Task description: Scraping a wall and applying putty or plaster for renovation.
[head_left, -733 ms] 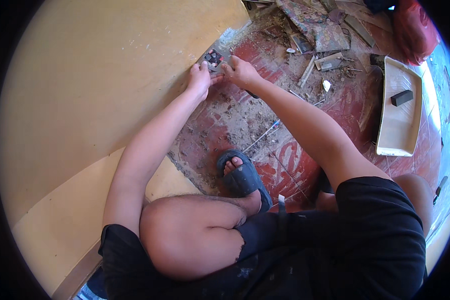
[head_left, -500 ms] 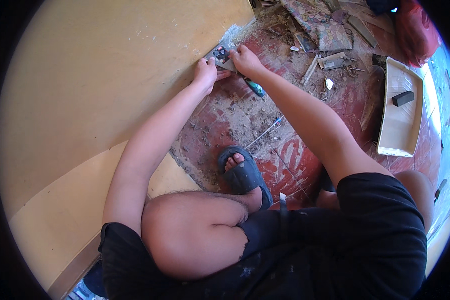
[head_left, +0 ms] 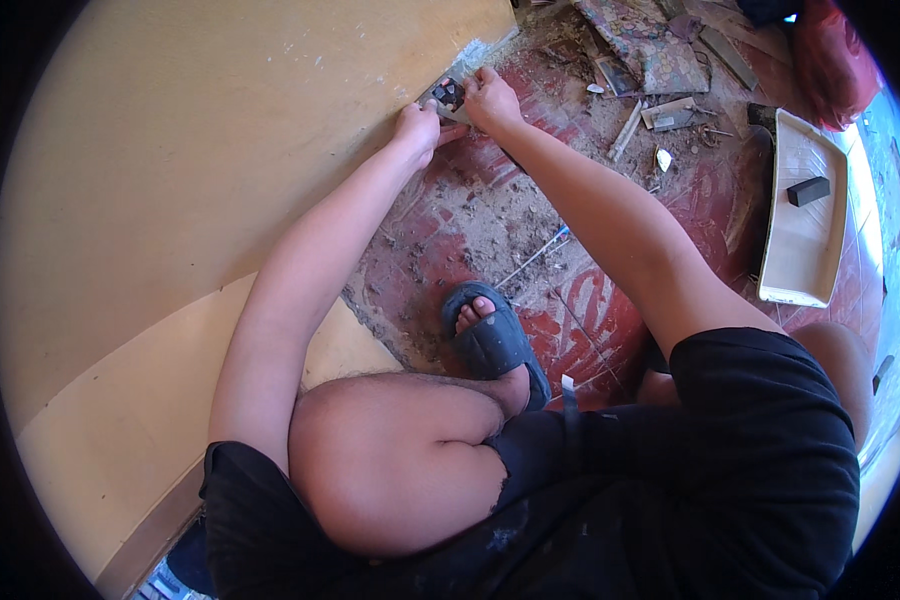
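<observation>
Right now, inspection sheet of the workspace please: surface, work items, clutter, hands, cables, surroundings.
Surface: red tiled floor, dusty, strewn with debris.
Work items: flat grey piece with a dark middle, by the base of the yellow wall; exact kind unclear.
Clutter: floral cloth, white shard, pale tray holding a dark block.
Hands: left hand holds the piece's near edge; right hand is at its right side, grip partly hidden.
Cables: none certain; thin pale strand on the floor, kind unclear.
Surroundings: wall has white marks; red bag at upper right.
</observation>
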Motion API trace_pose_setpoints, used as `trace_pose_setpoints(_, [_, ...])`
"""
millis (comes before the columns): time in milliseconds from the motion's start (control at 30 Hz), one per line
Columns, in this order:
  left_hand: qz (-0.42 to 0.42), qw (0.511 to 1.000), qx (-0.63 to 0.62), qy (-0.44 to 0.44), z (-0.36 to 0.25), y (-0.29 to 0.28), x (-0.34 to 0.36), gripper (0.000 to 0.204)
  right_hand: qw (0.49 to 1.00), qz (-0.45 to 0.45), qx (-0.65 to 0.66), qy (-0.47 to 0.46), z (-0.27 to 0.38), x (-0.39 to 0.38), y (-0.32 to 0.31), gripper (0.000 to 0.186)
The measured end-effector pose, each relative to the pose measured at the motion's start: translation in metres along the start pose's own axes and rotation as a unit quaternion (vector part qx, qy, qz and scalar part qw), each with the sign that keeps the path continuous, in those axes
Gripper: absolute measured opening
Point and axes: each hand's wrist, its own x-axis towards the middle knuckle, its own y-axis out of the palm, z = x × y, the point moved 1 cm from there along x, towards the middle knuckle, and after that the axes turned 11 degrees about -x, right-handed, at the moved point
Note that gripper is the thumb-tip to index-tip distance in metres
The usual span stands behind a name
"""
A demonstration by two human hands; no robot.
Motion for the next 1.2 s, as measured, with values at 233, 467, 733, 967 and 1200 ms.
trace_pose_setpoints(233, [-0.006,1.0,-0.005,0.017,0.016,-0.009,0.005,0.029,0.999,-0.031,0.006,-0.007,-0.001,-0.012,0.006,0.031])
trace_pose_setpoints(467, [-0.015,1.0,-0.013,0.021,0.015,-0.003,0.001,0.028,0.999,-0.015,0.017,-0.039,-0.002,-0.011,-0.001,0.026])
trace_pose_setpoints(733, [-0.003,1.0,-0.001,0.025,0.01,-0.01,0.001,0.027,0.998,-0.033,0.06,-0.008,-0.001,-0.016,0.006,0.028])
trace_pose_setpoints(967, [0.013,1.0,-0.012,0.011,0.009,-0.008,0.003,0.027,0.999,-0.024,0.033,0.008,-0.004,-0.011,0.008,0.031])
trace_pose_setpoints(1200, [-0.016,0.999,0.0,0.043,0.012,-0.012,0.003,0.026,0.999,-0.028,0.019,-0.011,0.003,-0.011,0.006,0.031])
